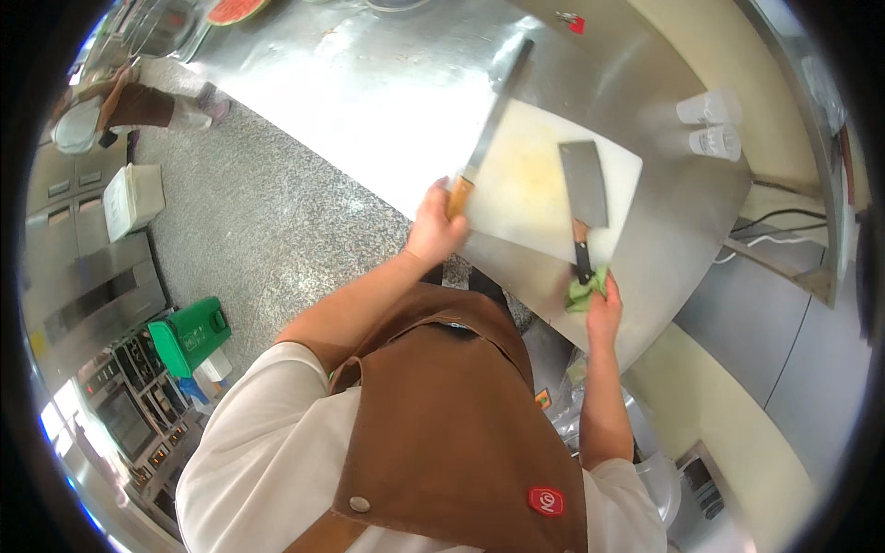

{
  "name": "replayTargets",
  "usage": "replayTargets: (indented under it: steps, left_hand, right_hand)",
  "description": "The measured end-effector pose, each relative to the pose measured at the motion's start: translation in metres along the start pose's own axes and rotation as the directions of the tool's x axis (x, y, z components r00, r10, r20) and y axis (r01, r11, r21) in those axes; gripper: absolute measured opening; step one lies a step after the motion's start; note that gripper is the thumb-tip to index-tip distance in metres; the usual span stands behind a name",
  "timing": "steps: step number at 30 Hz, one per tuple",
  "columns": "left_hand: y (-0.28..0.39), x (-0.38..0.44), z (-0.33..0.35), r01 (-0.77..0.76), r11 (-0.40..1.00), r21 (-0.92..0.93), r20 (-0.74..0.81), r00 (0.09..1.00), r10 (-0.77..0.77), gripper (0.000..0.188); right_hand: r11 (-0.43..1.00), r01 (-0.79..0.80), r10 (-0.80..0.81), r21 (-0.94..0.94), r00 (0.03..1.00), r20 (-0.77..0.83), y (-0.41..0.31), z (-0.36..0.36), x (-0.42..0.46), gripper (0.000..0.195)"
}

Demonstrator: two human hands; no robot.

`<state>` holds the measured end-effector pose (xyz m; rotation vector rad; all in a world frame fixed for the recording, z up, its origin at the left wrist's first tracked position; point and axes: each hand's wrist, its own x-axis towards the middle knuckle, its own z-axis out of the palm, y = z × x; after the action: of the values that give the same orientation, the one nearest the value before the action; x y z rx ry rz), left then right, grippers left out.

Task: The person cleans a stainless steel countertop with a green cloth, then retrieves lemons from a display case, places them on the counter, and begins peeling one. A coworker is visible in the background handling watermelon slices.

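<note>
My left hand (439, 228) grips the wooden handle of a long-bladed knife (492, 128), whose narrow blade points away from me across the left edge of a white cutting board (525, 200). Over the near right corner of the board, my right hand (603, 307) holds a crumpled green cloth (584, 294) at the handle end of a cleaver (585, 183). The cleaver's broad blade lies over the right part of the board, and its handle is dark. Yellowish stains mark the board's middle.
The board lies on a steel worktable (664, 207). Two plastic cups (715, 142) stand by the wall at right. A cut watermelon (235, 10) is at the far left. Across the speckled floor, a person (142, 107) stands near a lidded white bin (135, 200); a green bin (190, 335) stands closer.
</note>
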<state>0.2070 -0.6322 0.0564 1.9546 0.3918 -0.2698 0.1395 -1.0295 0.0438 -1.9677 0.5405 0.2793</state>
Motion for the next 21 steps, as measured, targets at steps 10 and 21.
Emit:
replayTargets:
  steps: [10,21]
  left_hand:
    - [0.003,-0.059,0.013,-0.097,0.977,-0.192,0.189,0.973,0.134,0.060]
    - [-0.115,-0.182,-0.104,0.144,0.941,-0.306,-0.430,0.861,-0.272,0.054]
  right_hand:
    - [0.948,-0.122,0.049,-0.294,0.969,-0.243,0.003,-0.103,-0.003,0.044]
    - [0.685,0.582,-0.638,-0.437,0.770,0.025,-0.154,0.167,0.231,0.045]
